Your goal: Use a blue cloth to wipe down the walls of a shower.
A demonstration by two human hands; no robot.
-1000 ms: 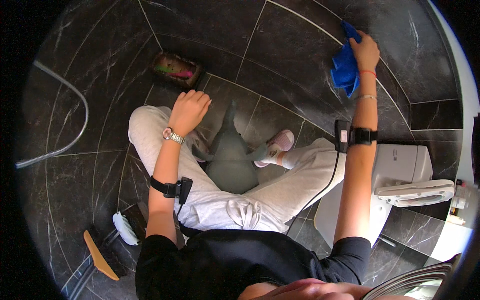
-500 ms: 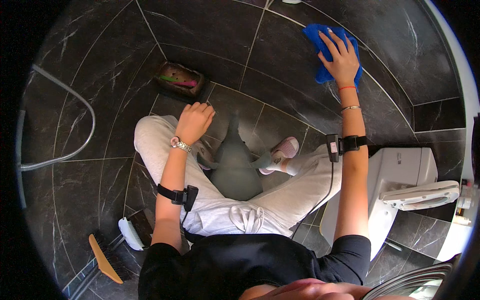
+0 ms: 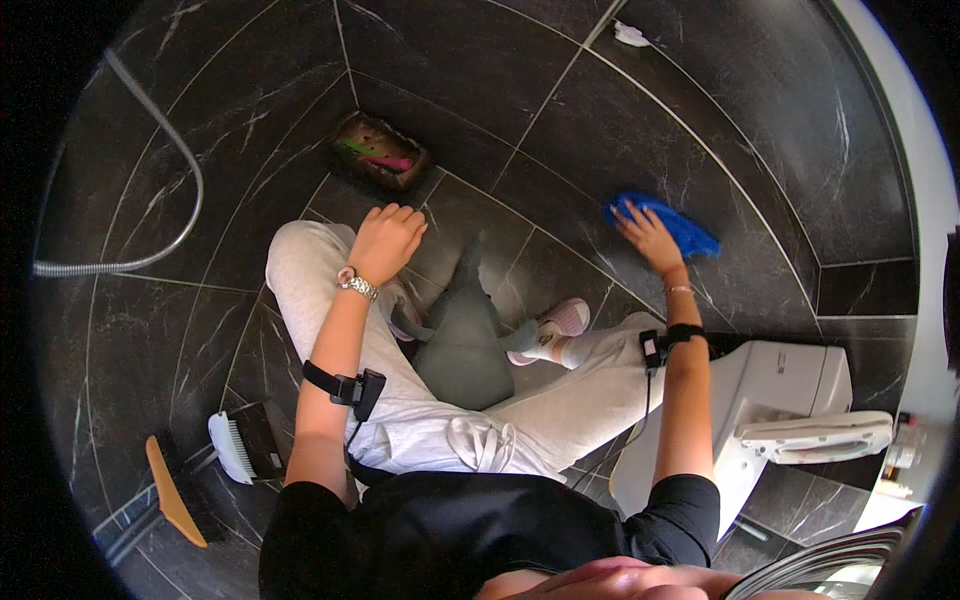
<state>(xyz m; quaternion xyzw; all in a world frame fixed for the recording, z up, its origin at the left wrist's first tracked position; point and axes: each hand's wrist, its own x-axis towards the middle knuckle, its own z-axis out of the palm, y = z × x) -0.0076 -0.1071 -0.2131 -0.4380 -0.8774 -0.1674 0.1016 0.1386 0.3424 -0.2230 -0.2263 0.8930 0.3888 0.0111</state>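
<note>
My right hand [image 3: 652, 240] presses a crumpled blue cloth [image 3: 692, 236] against the lower part of the dark tiled wall, its fingers spread over the cloth and a little blurred. At the left, my left hand [image 3: 388, 245] hangs above my bent knee with its fingers curled together; nothing shows in it, though its underside is hidden. Just beyond that hand, in the corner, is a small dark brown box [image 3: 405, 181] with green and pink items inside. A grey tapering shape [image 3: 465, 350] lies between my legs.
A white toilet [image 3: 775, 390] with its lid raised stands at the right. A metal shower hose [image 3: 195, 200] loops at the left. A white brush [image 3: 232, 448] and a wooden-backed brush [image 3: 172, 492] are at lower left. Something small and white [image 3: 631, 34] sits on the wall ledge.
My right hand has moved down the wall toward me with the blue cloth, which is now bunched narrower. My left hand stays near my knee. The view has shifted slightly.
</note>
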